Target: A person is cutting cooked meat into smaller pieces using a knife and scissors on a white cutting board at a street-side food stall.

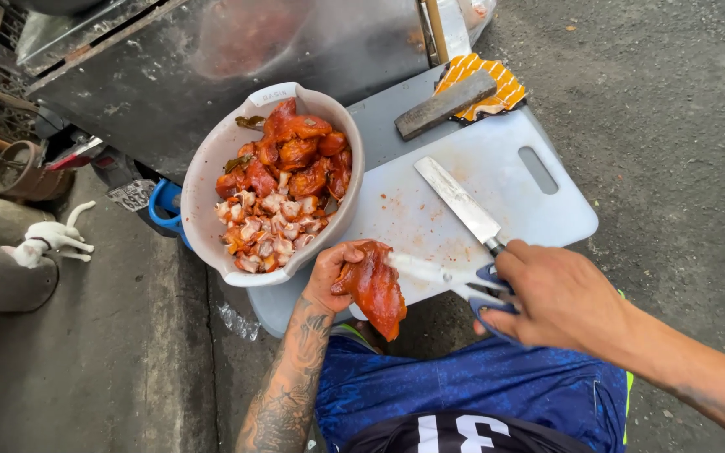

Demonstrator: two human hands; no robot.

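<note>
My left hand (329,273) holds a red marinated piece of meat (375,289) just over the near edge of the white cutting board (497,180). Blue-handled scissors (451,277) are gripped in my right hand (555,298), their blades open and pointing left at the meat. A pale bowl (211,168) to the left is tilted toward me. It holds large red meat pieces at the back and several small cut pieces in front.
A knife (459,201) lies on the board with its blade pointing up-left. A grey sharpening stone (445,104) rests on an orange cloth behind the board. A metal cart stands at the back, pots and a small white cat figure (52,237) at far left.
</note>
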